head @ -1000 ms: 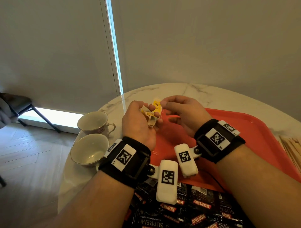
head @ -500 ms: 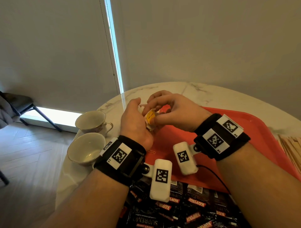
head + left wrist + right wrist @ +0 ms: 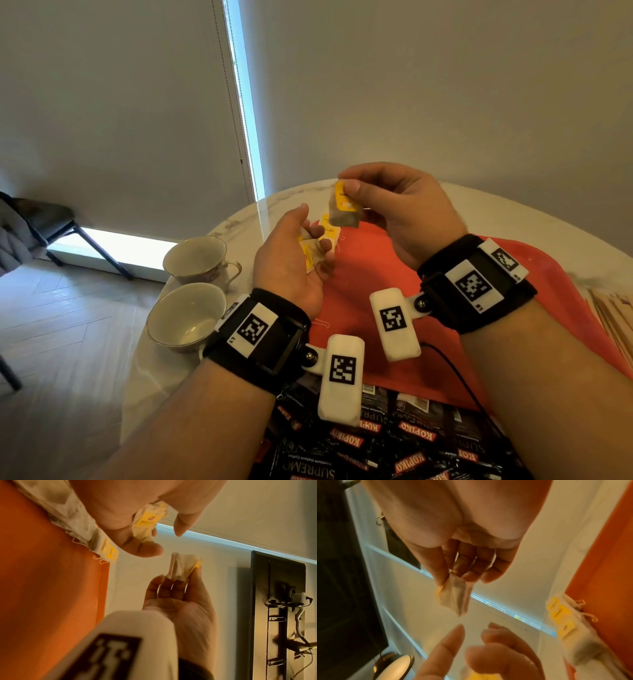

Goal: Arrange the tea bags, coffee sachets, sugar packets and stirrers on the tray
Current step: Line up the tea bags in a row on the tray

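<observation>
Yellow-tagged tea bag [image 3: 344, 209] hung pinched in your right hand [image 3: 402, 209] above the orange tray [image 3: 376, 274], apparently peeled off for placing, while your left hand [image 3: 291, 260] gripped the remaining tea bags [image 3: 313, 255].

Readable: "KOPIKO" in red banners, repeated across the black coffee sachets [image 3: 394, 442] at the near table edge, seen upside down. "SUPREMO" in white on the same sachets. Yellow tea bag tag [image 3: 344, 198] has print, too small to read.
</observation>
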`<action>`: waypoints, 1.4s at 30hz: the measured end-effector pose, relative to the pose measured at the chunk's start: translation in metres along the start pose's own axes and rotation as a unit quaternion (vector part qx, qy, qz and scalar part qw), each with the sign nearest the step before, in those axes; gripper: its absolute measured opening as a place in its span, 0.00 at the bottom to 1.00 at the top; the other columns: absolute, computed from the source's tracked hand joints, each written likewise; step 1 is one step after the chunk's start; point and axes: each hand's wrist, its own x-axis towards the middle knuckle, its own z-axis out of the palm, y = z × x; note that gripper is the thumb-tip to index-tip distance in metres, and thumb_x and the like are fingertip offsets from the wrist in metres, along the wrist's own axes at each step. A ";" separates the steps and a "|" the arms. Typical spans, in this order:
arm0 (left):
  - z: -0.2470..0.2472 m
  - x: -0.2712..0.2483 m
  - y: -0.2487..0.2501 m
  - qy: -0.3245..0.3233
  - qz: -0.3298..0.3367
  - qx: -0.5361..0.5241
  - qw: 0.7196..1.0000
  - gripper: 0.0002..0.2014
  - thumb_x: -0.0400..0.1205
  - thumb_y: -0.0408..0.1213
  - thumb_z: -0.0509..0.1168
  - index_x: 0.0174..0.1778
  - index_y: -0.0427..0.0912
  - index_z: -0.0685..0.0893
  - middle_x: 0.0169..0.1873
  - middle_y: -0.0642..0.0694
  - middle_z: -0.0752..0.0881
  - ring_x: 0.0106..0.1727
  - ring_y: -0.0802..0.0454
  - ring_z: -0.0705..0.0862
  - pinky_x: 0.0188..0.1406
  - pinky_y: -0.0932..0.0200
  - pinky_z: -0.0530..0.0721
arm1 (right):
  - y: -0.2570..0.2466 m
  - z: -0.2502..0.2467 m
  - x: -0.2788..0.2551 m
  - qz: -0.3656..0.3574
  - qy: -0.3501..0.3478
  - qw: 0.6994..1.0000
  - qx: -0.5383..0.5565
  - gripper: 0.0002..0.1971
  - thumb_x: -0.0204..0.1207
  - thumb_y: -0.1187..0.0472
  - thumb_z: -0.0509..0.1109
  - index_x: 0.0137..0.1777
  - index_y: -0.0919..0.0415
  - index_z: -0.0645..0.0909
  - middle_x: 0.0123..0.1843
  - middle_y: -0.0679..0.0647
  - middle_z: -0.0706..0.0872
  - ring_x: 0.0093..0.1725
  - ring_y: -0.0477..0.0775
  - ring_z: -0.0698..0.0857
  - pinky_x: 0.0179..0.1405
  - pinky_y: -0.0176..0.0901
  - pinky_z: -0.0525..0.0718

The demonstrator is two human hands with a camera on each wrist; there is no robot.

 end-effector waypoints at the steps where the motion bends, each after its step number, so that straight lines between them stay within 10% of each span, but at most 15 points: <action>1: 0.000 0.000 0.001 0.005 0.013 0.002 1.000 0.09 0.84 0.44 0.74 0.47 0.43 0.82 0.37 0.46 0.83 0.29 0.54 0.80 0.20 0.62 0.78 | 0.000 -0.001 0.000 0.011 0.005 1.000 -0.002 0.06 0.72 0.60 0.78 0.48 0.53 0.93 0.45 0.57 0.93 0.48 0.61 0.88 0.59 0.69 0.84; 8: 0.006 -0.010 -0.004 -0.038 0.111 0.096 0.988 0.04 0.82 0.40 0.77 0.46 0.45 0.89 0.32 0.50 0.84 0.27 0.58 0.76 0.20 0.64 0.70 | -0.001 0.000 -0.003 -0.014 0.001 0.996 -0.085 0.07 0.78 0.65 0.78 0.54 0.61 0.90 0.42 0.65 0.88 0.37 0.55 0.85 0.41 0.49 0.87; 18: 0.004 -0.011 0.003 0.016 0.172 0.126 0.977 0.04 0.84 0.31 0.73 0.48 0.46 0.89 0.31 0.47 0.84 0.27 0.58 0.76 0.18 0.65 0.72 | -0.001 0.000 -0.005 0.044 -0.037 0.996 -0.067 0.18 0.75 0.70 0.79 0.64 0.60 0.84 0.44 0.62 0.92 0.40 0.55 0.91 0.44 0.47 0.89; 28: 0.000 -0.003 0.007 0.101 0.189 0.070 0.974 0.02 0.82 0.35 0.70 0.45 0.45 0.86 0.35 0.50 0.84 0.32 0.56 0.80 0.26 0.59 0.78 | 0.040 0.001 -0.010 0.259 0.059 0.960 -0.086 0.11 0.72 0.77 0.77 0.41 0.62 0.81 0.31 0.61 0.85 0.28 0.55 0.85 0.31 0.47 0.87; 33: -0.001 -0.003 0.009 0.102 0.191 0.067 0.974 0.02 0.81 0.34 0.69 0.45 0.45 0.86 0.34 0.50 0.84 0.33 0.55 0.80 0.27 0.57 0.78 | 0.053 0.007 -0.011 0.296 0.048 0.943 -0.141 0.09 0.69 0.73 0.81 0.37 0.61 0.87 0.44 0.69 0.92 0.45 0.70 0.91 0.53 0.71 0.90; 42: 0.002 -0.006 0.010 0.094 0.186 0.067 0.976 0.03 0.84 0.34 0.69 0.44 0.45 0.84 0.22 0.57 0.83 0.25 0.59 0.78 0.26 0.58 0.77 | 0.053 0.023 -0.008 0.326 -0.004 0.938 -0.120 0.05 0.75 0.72 0.78 0.49 0.69 0.88 0.47 0.67 0.93 0.46 0.65 0.93 0.55 0.63 0.92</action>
